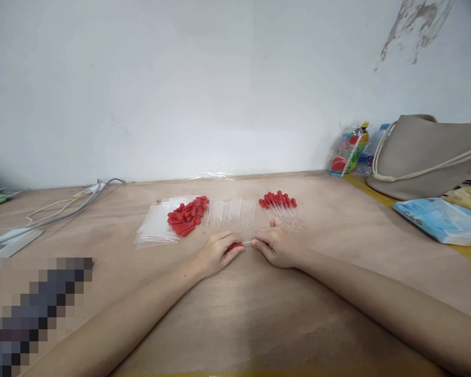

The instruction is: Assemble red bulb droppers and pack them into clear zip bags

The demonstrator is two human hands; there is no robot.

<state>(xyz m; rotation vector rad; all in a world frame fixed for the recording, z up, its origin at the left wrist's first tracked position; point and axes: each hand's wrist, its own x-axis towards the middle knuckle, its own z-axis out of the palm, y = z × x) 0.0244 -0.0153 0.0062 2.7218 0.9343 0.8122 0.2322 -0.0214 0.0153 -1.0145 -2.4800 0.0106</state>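
The brown tabletop spans the lower frame. Clear plastic bags lie left of center, partly under loose red bulbs; a row of clear tubes occupies the center, bulb-fitted tubes right of it. Below that row, I observe the left hand grasping one red bulb, the right hand pinching the adjoining clear tube.

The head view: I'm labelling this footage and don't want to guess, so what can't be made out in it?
All in the head view:
Red bulb: partly hidden by the left grip.
Clear tube: its right end is hidden by the right grip.
Row of clear tubes: too thin and crowded to count.
Dark object, lower left: pixelated, so unidentifiable.
Grey bag: cut off by the right edge.
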